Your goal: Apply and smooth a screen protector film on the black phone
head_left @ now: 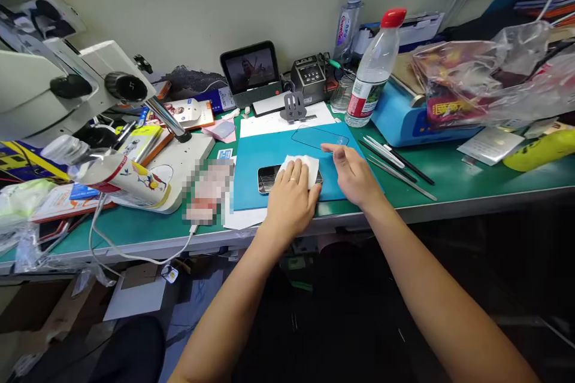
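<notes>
A phone (266,180) lies flat on the blue mat (247,152), partly covered by a white cloth or tissue (309,166). My left hand (291,194) rests palm down on the white piece, its fingers stretched out and a ring on one of them. To the right, my right hand (353,173) is held over the mat's right side with its fingers apart and nothing in it. Just beyond my right hand, a thin black frame outline (305,140) lies on the mat. Tweezers (404,178) and other slim tools (386,155) are right of the mat.
A microscope (121,87) and a bottle (130,179) stand at the left. Behind the mat are a small screen (251,69) and a black device (309,78). A red-capped bottle (369,81) stands beside a blue box (399,116). A white cable (135,256) hangs along the front edge.
</notes>
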Motion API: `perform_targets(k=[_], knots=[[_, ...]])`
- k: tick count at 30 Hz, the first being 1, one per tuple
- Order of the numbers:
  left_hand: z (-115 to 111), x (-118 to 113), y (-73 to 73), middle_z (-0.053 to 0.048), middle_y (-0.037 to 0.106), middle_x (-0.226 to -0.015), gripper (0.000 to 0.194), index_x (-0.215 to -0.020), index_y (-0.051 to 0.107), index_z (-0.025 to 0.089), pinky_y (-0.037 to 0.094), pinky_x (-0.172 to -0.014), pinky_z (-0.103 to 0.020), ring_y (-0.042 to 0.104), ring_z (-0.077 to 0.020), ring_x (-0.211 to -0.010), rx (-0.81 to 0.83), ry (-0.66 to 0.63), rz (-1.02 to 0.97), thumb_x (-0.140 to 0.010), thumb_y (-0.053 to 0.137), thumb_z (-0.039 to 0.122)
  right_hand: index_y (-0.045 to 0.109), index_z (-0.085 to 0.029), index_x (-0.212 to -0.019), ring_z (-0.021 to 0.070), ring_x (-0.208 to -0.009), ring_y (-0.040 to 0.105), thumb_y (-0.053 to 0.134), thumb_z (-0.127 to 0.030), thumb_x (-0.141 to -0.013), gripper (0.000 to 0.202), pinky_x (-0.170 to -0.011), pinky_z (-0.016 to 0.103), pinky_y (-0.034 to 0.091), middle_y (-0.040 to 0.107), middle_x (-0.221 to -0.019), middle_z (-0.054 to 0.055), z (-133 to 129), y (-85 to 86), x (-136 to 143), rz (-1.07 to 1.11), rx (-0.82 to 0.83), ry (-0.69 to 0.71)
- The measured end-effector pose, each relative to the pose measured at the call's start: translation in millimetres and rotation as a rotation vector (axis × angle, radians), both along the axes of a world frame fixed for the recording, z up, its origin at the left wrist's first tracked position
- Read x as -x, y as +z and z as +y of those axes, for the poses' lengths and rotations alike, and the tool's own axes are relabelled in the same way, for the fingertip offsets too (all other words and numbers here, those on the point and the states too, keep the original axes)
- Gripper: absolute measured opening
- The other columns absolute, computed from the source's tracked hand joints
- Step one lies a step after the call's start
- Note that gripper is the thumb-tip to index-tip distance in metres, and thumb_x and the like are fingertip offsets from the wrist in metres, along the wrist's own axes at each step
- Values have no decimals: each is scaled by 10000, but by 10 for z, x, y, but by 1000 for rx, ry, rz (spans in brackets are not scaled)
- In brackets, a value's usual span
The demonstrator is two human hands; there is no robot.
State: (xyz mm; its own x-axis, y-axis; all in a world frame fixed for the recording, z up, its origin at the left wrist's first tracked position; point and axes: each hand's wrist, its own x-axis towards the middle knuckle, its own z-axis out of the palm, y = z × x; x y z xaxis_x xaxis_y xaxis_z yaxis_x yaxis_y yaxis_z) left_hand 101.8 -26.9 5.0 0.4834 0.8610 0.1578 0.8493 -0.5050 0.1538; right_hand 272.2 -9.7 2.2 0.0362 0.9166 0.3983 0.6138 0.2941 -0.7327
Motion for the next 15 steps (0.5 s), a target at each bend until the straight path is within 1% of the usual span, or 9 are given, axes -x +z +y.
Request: perform_targets(k=[3, 5, 8, 11, 15], knots=[[-137, 321, -42, -171, 334, -1633, 600, -1541, 368, 42, 312, -1231, -468, 269, -292, -1540, -5, -4, 14, -1083, 255, 412, 698, -236, -1234, 310, -1261, 594, 161, -723, -979, 768, -1122, 512, 406, 707, -1292, 119, -20, 39, 3, -1, 33, -6], [-178, 523, -54, -171, 321, -1637, 589, -1546, 358, 43, 306, -1236, -471, 267, -288, -1540, -10, 20, 35, -1083, 264, 394, 705, -245, -1220, 317, -1261, 595, 172, -721, -981, 754, -1115, 520, 414, 711, -1287, 114, -28, 53, 1, 0, 57, -15], [-198, 707, -49, -171, 314, -1640, 570, -1549, 352, 41, 302, -1239, -480, 265, -289, -1539, -13, 59, 63, -1083, 257, 354, 709, -261, -1213, 322, -1276, 584, 194, -712, -986, 721, -1111, 530, 420, 713, -1288, 104, -31, 55, -9, -1, 71, -8], [-261, 724, -48, -197, 319, -1631, 567, -1542, 352, 18, 325, -1227, -487, 275, -301, -1534, -28, 94, 82, -1077, 259, 328, 703, -254, -1221, 321, -1256, 604, 200, -688, -1001, 700, -1094, 538, 438, 720, -1277, 108, -24, 42, -21, 23, 84, -20], [-357, 564, -58, -242, 356, -1604, 589, -1509, 386, -21, 343, -1211, -499, 309, -342, -1518, -65, 147, 80, -1073, 301, 364, 698, -248, -1230, 330, -1208, 644, 304, -671, -997, 623, -1049, 540, 479, 737, -1245, 117, 24, 5, -28, 13, 107, -29]])
